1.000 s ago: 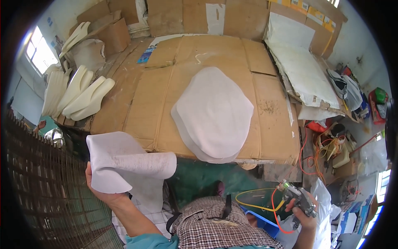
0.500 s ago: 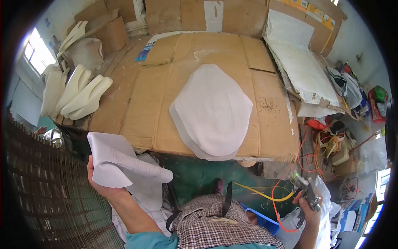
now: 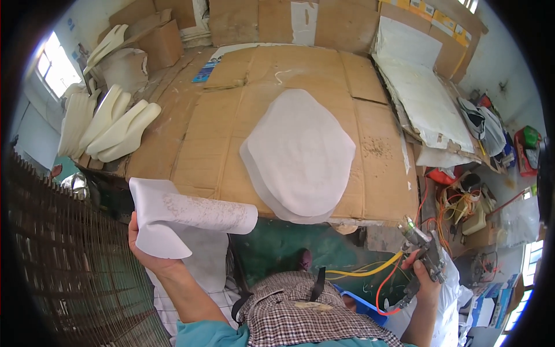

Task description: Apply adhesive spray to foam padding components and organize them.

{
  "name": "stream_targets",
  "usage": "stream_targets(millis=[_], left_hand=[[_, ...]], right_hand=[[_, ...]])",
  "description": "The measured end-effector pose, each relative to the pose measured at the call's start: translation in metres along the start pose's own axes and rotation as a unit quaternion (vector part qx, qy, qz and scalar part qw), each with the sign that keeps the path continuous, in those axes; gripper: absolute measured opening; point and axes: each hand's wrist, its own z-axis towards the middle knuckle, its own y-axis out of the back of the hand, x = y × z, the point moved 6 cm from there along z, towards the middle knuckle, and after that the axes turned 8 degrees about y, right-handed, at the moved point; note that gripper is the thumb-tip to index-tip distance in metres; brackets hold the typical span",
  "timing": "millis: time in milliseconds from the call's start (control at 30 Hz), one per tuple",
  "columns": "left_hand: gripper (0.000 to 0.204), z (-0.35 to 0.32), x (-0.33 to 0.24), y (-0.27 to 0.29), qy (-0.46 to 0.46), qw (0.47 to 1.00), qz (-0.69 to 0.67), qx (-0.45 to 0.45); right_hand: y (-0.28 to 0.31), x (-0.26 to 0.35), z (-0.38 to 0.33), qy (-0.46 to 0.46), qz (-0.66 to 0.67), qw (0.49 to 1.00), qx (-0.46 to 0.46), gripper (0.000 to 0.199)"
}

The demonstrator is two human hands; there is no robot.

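A curled sheet of pale lavender-white material [image 3: 211, 214], brown-speckled along its rolled part, is in my left hand [image 3: 155, 265]. My fingers go under and round its left end, and the roll points right, in front of the table edge. My right hand [image 3: 426, 280], low on the right, is closed round the handle of a metal spray gun [image 3: 429, 254]. Yellow and orange hoses run near the gun. On the cardboard-covered table [image 3: 202, 156] lies a stack of similar pale cut sheets [image 3: 300, 150], apart from both hands.
Cream foot-shaped forms [image 3: 124, 136] stand at the table's left end. A wire-like rack [image 3: 69, 254] rises on my left. Beyond the table's right side is a white-covered board [image 3: 428, 101]. Tangled hoses [image 3: 459, 205] and a blue bin [image 3: 370, 309] are at the right.
My left hand has moved slightly up and right and turned the sheet, so more of its speckled side shows. The spray gun has risen a little and tilted.
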Motion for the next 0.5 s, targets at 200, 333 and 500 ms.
stream_targets(millis=[200,333,500], left_hand=[[0.032,-0.001,0.0,-0.002,-0.04,0.998,0.021,-0.04],[0.031,0.004,0.007,-0.004,-0.004,1.0,-0.006,-0.014],[0.03,0.011,0.013,-0.005,0.015,1.0,-0.014,-0.011]], right_hand=[[0.008,0.011,-0.02,-0.013,-0.099,0.991,0.094,0.052],[0.012,0.001,-0.006,0.01,-0.065,0.998,0.004,0.05],[-0.012,0.004,-0.001,0.025,-0.005,0.999,0.041,0.046]])
